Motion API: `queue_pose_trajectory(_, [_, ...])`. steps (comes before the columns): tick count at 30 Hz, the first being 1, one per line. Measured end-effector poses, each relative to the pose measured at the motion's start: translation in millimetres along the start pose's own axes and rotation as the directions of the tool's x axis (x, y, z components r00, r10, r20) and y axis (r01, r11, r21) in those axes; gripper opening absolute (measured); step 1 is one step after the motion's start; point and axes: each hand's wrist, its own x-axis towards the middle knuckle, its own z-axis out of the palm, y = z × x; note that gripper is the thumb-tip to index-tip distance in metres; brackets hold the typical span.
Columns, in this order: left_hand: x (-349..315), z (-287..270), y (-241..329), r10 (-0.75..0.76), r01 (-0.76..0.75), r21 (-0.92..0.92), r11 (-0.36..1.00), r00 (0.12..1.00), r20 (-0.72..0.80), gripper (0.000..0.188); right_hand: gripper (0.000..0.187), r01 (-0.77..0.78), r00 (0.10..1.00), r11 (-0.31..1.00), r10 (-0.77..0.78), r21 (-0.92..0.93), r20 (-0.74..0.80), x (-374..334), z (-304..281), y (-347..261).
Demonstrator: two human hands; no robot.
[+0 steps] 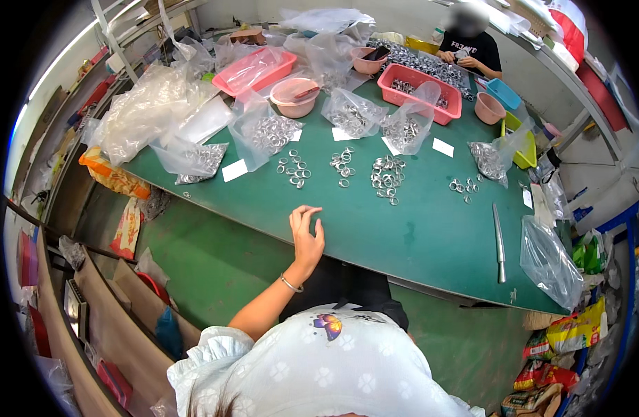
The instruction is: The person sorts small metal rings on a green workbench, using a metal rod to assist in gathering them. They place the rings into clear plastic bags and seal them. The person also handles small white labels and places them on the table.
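Note:
My left hand [307,235], a bangle on its wrist, hovers by the near edge of the green table [431,229]. Its fingers are loosely bent and apart, holding nothing. My right hand is out of sight. Beyond the left hand lie loose groups of silver-coloured metal rings: one ring group [294,169] at left, a second group [343,167], a larger pile [387,178] and a small group [464,187] at right. Behind them, clear plastic bags hold more rings, among them a bag [272,132] and another bag [353,115]. A tapered metal ring mandrel [499,243] lies at the right.
White paper slips [234,170] lie among the bags. Pink trays [445,111], a round pink tub [294,97] and a green basket [520,142] stand farther back. A plastic bag [550,267] covers the right corner. Another person [469,52] sits across the table.

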Motion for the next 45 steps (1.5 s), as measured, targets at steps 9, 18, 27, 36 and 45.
queue_pose_trajectory(9, [2.5,29.6,-5.1,-0.058,0.059,0.183,0.981,0.998,-0.014,0.032,0.018,0.151,0.984,0.932,-0.174,-0.330,-0.041,20.9,-79.1,-70.6])
queue_pose_trajectory(18, [7.4,34.5,5.1,-0.147,0.121,0.282,0.952,0.986,0.075,0.041,0.023,0.438,0.896,0.791,-0.422,-0.427,0.136,72.5,-121.0,-109.8])
queue_pose_trajectory(27, [20.4,17.9,1.5,-0.282,0.277,0.238,0.931,0.959,-0.012,0.042,0.027,0.420,0.885,0.737,-0.205,-0.529,0.418,64.3,-168.8,-89.6])
queue_pose_trajectory(36, [113.8,-26.4,-47.3,-0.731,0.699,-0.276,0.660,0.511,-0.453,0.051,0.031,0.562,0.785,0.664,-0.241,-0.492,0.571,49.9,-275.4,-259.7])
queue_pose_trajectory(45, [179.9,-78.9,-49.0,-0.835,0.785,-0.287,0.549,0.524,-0.166,0.041,0.048,0.668,0.647,0.691,-0.723,0.276,0.243,100.0,-170.6,-475.8])
